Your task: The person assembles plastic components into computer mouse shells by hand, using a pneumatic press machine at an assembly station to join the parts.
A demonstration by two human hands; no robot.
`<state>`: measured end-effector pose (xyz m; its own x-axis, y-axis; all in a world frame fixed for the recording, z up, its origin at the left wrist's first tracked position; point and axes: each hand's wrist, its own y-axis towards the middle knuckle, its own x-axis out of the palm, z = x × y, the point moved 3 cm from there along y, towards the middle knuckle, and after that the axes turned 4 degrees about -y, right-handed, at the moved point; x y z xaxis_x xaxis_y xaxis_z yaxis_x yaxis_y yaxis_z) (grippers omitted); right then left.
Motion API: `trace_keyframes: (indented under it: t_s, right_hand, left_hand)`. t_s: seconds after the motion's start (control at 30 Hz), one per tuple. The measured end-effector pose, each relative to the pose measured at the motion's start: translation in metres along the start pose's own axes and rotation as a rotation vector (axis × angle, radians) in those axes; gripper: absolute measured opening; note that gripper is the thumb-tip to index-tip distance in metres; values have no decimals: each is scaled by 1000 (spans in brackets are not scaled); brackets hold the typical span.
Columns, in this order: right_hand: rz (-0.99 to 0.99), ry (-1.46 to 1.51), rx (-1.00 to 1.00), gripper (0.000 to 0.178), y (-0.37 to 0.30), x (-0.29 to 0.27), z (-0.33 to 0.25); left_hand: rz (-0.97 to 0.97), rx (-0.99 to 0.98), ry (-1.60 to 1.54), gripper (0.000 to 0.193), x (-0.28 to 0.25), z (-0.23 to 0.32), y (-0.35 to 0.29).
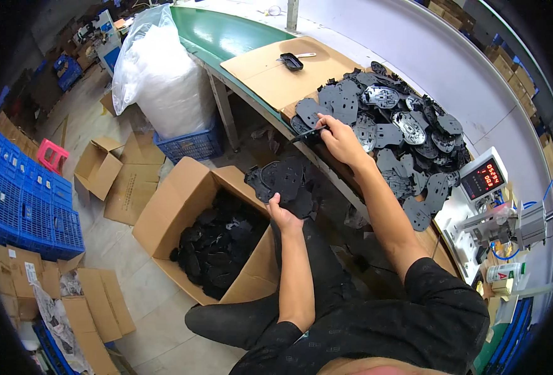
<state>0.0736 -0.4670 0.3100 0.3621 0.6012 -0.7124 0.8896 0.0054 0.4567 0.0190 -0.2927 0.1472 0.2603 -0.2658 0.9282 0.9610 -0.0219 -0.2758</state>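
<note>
My left hand is closed on several flat black plastic plates, held above the right side of an open cardboard box. Inside that box lies a heap of similar black plastic parts. Over the bench's near edge, my right hand pinches one black plastic plate, seen nearly edge-on. Just beyond it a large pile of black plates covers the bench, a few of them with shiny faces.
A cardboard sheet lies on the green bench, bearing a small black tray. At the right stands a machine with a red digital display. Blue crates, a white sack and open cartons occupy the floor at left.
</note>
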Motion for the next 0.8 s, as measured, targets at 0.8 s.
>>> trace_keyframes:
  t_s: [0.8]
  right_hand:
    - [13, -406, 54, 38, -4, -2, -25]
  left_hand:
    - [94, 108, 66, 47, -34, 20, -9]
